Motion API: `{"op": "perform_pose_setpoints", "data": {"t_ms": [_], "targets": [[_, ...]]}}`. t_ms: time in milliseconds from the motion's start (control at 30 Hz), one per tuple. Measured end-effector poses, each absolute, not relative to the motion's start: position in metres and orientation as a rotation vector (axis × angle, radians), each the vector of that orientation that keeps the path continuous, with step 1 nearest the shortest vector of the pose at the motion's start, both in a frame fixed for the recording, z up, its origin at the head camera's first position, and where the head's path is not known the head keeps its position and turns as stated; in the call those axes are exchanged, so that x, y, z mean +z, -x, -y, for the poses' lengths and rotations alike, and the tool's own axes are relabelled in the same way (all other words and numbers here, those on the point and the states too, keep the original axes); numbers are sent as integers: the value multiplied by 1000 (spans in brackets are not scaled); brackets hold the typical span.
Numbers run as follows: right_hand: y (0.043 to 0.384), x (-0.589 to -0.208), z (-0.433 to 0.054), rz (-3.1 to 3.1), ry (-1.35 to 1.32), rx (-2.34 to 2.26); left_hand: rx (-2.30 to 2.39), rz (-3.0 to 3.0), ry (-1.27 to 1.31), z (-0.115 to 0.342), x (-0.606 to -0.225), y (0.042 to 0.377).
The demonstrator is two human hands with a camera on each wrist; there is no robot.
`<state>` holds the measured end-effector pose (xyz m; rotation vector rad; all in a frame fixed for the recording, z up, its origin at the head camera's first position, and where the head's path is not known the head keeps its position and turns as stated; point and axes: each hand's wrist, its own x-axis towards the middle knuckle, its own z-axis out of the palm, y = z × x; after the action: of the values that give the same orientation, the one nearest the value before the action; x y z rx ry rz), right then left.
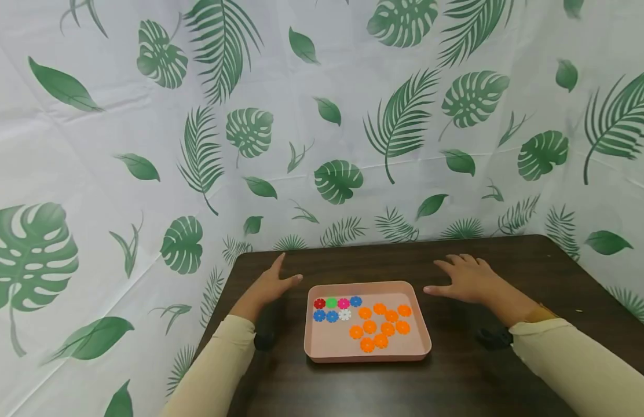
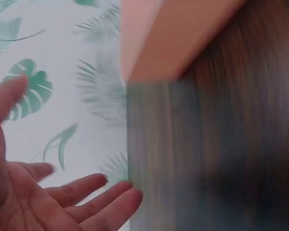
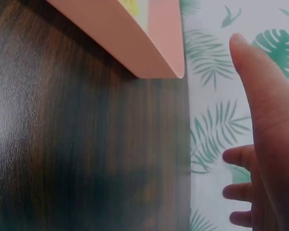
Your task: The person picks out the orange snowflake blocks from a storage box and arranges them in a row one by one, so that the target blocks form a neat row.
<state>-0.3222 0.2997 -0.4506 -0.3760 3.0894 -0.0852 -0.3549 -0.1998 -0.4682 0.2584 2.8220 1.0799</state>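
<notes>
A shallow pink tray [image 1: 332,346] rests on the table between my two hands. Several small notched discs lie flat in it: orange discs [image 1: 370,327] spread over the middle and right, and at the upper left a red disc [image 1: 319,303], a green disc [image 1: 331,303], a pink disc [image 1: 343,303], a white disc [image 1: 345,314] and a few blue discs [image 1: 355,301]. My left hand [image 1: 270,285] hovers left of the tray, fingers spread and holding nothing. To the tray's right, my right hand [image 1: 465,280] is also raised, its thumb pointing toward the rim, its fingers apart and bare.
The dark wooden table [image 1: 384,389] reaches back to a white curtain [image 1: 301,145] with green leaf prints, which also runs along the left side. A dark band [image 1: 494,338] sits at my right wrist, and another dark band [image 1: 264,340] at my left.
</notes>
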Motion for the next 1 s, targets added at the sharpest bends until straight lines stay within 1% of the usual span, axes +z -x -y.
{"op": "perform_pose_setpoints", "data": {"t_ms": [167, 367, 667, 800, 1000], "targets": [[321, -458, -304, -3113, 369, -191, 1453, -2520, -138, 188, -483, 332], [313, -464, -299, -3140, 394, -454, 1506, -2382, -114, 177, -500, 313], [296, -476, -266, -3194, 615, -823, 1557, -2419, -68, 163, -512, 308], [287, -482, -245, -3160, 693, -909, 1605, -2416, -39, 162, -517, 307], [284, -488, -221, -3068, 780, -947, 1624, -2464, -33, 159, -513, 306]]}}
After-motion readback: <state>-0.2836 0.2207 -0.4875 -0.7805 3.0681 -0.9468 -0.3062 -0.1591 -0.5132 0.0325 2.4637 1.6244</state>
